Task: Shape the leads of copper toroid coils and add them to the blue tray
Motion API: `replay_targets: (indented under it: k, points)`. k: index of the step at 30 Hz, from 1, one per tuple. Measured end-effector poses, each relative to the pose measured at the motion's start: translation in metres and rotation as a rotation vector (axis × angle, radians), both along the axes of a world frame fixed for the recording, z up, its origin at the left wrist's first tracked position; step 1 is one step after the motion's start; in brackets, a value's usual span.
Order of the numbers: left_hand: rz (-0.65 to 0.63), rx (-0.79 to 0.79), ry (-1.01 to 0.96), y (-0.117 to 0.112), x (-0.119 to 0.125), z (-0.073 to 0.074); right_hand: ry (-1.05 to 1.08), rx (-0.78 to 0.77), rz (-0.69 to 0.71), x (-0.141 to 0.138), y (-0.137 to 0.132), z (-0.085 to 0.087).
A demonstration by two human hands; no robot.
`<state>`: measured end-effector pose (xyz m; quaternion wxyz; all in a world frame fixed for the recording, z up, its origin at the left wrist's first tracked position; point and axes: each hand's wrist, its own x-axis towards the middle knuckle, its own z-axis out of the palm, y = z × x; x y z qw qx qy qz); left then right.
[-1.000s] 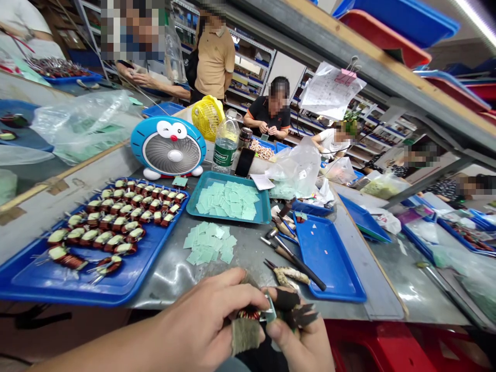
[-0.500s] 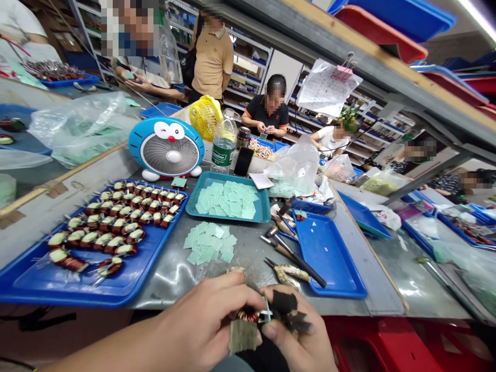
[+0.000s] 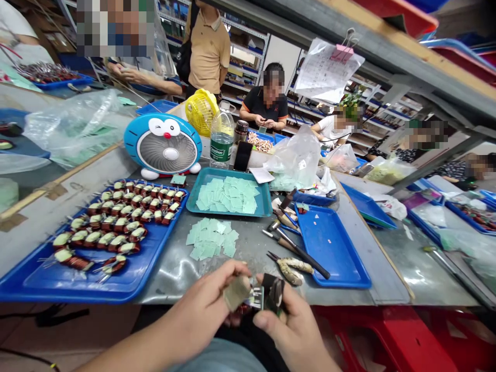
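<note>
My left hand (image 3: pixel 201 312) and my right hand (image 3: pixel 289 328) meet at the bottom centre, in front of the table edge. Both are closed on a small copper-wound coil (image 3: pixel 252 299) with thin metal leads. Taped pads cover my fingertips. Just beyond my hands, loose pale green squares (image 3: pixel 211 240) lie on the grey table. On the left, a blue tray (image 3: pixel 50 281) holds rows of wound coils (image 3: pixel 120 217). A teal tray (image 3: pixel 228 199) holds more green squares.
Pliers and hand tools (image 3: pixel 294 258) lie beside a blue tray (image 3: pixel 333 248) on the right. A cartoon desk fan (image 3: pixel 165 147), a yellow fan (image 3: pixel 201 111), a water bottle (image 3: pixel 221 137) and plastic bags (image 3: pixel 296 163) stand behind. Other people work at benches farther back.
My hands have turned the coil and lifted it a little, so the padded left fingertip now lies on top. The view has shifted slightly downward.
</note>
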<state>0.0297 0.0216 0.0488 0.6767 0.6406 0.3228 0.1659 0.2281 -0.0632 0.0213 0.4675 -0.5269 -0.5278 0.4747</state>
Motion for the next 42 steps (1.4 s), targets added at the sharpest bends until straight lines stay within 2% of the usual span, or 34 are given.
replay_targets:
  k: [3, 5, 8, 11, 20, 24, 31, 34, 38, 42]
  points:
    - [-0.062, 0.394, -0.011, -0.001, -0.012, 0.000, 0.296, -0.080, -0.060, -0.013, -0.002, -0.010]
    - [-0.070, 0.580, -0.005, -0.002, -0.017, -0.004, 0.404, -0.082, -0.059, -0.016, -0.002, -0.014]
    - [-0.074, 0.766, -0.034, -0.002, -0.018, -0.012, 0.486, -0.107, -0.035, -0.014, -0.002, -0.017]
    - [-0.085, 0.880, -0.069, -0.001, -0.014, -0.014, 0.474, -0.104, -0.051, -0.010, -0.003, -0.018]
    - [-0.097, 0.968, 0.008, -0.001, -0.005, -0.001, 0.440, -0.073, -0.220, -0.013, -0.009, -0.033]
    - [-0.091, 0.996, 0.025, -0.002, -0.003, 0.006, 0.439, -0.064, -0.198, -0.011, -0.010, -0.032]
    - [-0.085, 1.153, 0.014, 0.001, -0.004, 0.010, 0.381, -0.004, -0.234, -0.008, -0.015, -0.039]
    - [-0.102, 1.174, 0.014, 0.002, -0.004, 0.013, 0.329, 0.004, -0.245, -0.006, -0.015, -0.038]
    - [-0.150, 1.161, 0.022, 0.004, -0.003, 0.015, 0.304, 0.046, -0.172, -0.003, -0.015, -0.034]
    - [-0.142, 1.195, 0.003, 0.007, -0.001, 0.017, 0.275, 0.098, -0.126, 0.002, -0.013, -0.030]
